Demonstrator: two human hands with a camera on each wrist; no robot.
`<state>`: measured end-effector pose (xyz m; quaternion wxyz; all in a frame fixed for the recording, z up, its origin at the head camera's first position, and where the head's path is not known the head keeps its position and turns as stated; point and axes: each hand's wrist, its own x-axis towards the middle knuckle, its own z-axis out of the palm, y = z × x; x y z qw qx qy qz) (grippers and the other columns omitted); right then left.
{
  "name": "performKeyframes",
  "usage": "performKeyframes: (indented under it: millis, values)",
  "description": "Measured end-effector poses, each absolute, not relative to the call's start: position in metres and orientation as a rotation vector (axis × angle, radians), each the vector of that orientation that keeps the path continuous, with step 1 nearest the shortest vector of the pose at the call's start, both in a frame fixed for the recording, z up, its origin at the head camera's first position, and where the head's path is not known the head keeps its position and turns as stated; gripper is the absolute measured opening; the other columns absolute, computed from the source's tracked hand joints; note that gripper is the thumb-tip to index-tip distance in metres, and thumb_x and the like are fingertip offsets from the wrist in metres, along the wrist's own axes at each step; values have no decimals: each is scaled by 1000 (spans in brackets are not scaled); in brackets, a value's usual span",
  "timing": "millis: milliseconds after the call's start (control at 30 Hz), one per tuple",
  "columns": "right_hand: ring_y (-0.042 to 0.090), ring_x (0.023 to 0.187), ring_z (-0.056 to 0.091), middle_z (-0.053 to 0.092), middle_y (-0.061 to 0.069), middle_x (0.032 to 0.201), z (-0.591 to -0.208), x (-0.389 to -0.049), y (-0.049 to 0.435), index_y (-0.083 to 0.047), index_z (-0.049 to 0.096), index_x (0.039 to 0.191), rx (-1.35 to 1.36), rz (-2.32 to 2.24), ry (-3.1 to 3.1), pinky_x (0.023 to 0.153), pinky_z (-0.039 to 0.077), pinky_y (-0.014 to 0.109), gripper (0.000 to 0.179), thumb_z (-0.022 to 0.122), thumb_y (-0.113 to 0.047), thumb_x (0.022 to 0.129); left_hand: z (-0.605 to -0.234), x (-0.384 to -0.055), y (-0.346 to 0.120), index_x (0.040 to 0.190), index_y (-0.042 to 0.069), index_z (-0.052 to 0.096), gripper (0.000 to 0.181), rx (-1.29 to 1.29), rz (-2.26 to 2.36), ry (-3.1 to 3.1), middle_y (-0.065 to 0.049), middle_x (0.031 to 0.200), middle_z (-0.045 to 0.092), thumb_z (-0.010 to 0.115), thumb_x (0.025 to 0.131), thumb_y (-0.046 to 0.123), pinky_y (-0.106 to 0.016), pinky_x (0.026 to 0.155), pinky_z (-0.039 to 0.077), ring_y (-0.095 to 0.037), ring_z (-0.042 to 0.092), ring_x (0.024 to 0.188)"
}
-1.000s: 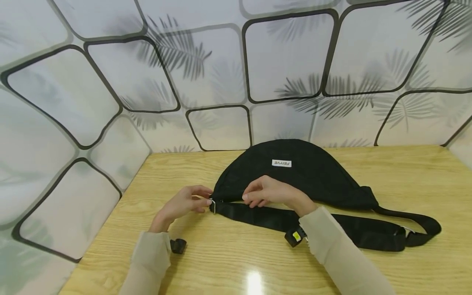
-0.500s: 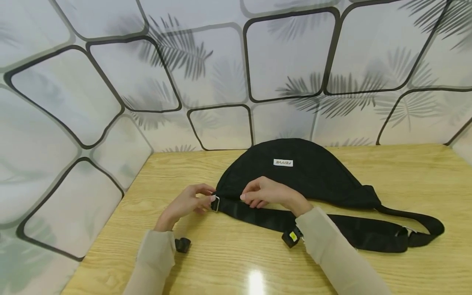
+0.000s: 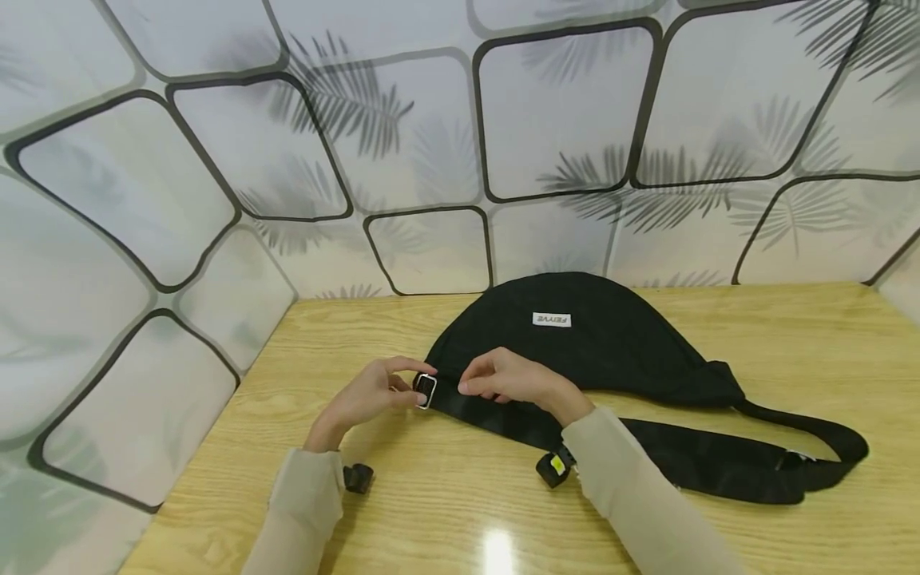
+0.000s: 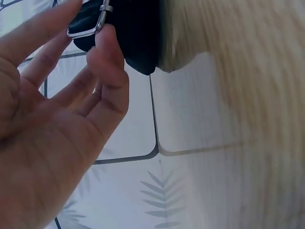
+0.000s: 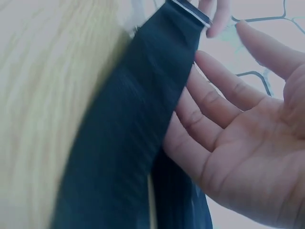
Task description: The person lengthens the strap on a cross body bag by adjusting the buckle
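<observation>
A black half-moon waist bag (image 3: 589, 343) with a small white label lies flat on the wooden table, its curved edge to the back. Its wide strap (image 3: 503, 422) runs along the front of the bag. My left hand (image 3: 368, 393) pinches the silver buckle (image 3: 426, 391) at the bag's left corner. In the left wrist view the thumb presses one side of that metal frame and the index finger lies across from it. My right hand (image 3: 512, 377) hovers just right of the buckle; in the right wrist view its loosely bent fingers rest against the strap, the thumb apart.
At the right the strap loops back beyond a second metal buckle (image 3: 799, 455). Patterned cloth walls (image 3: 424, 128) rise behind and left of the table (image 3: 431, 511). Each wrist carries a small black camera mount, such as the right one (image 3: 552, 469).
The buckle in my left hand has turned to face forward and shifted slightly right. My right hand has moved a little left, and the right part of the strap has slid forward.
</observation>
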<state>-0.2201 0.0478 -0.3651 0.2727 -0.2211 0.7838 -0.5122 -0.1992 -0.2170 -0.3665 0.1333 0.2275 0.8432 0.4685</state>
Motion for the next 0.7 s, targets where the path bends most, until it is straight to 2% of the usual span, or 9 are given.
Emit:
performKeyframes:
  millis: [100, 200, 400, 567, 700]
  values:
    - [16, 79, 53, 66, 3, 97, -367, -220, 46, 1, 72, 116, -587, -1393, 2117, 68, 46, 30, 23, 65, -14, 100, -367, -199, -215, 134, -4, 61, 47, 664, 1354, 2419, -17, 109, 65, 73, 89, -7, -32, 69, 51, -22, 62, 76]
    - [15, 82, 56, 71, 7, 108, -369, -221, 44, 4, 71, 116, -574, -1409, 2136, 66, 46, 28, 22, 66, -8, 98, -369, -198, -212, 134, -3, 60, 53, 689, 1351, 2436, -15, 104, 60, 75, 84, -12, -34, 73, 52, -20, 55, 75]
    - [14, 79, 58, 74, 10, 105, -374, -224, 39, 5, 72, 111, -554, -1420, 2165, 64, 44, 27, 20, 69, -1, 93, -369, -196, -206, 127, -1, 60, 52, 788, 1266, 2551, -17, 119, 57, 74, 80, -17, -32, 68, 51, -19, 52, 74]
    - [17, 92, 62, 72, 10, 107, -376, -223, 34, 5, 73, 110, -512, -1422, 2218, 78, 51, 33, 18, 69, 1, 92, -369, -197, -205, 127, -2, 60, 53, 864, 1203, 2622, -18, 125, 59, 76, 80, -17, -30, 65, 49, -17, 53, 76]
    - [20, 100, 61, 69, 11, 112, -378, -220, 29, 6, 74, 109, -504, -1431, 2247, 91, 50, 38, 17, 67, 1, 94, -368, -196, -209, 129, -4, 61, 53, 926, 1180, 2648, -21, 124, 61, 75, 79, -17, -27, 59, 47, -20, 56, 77]
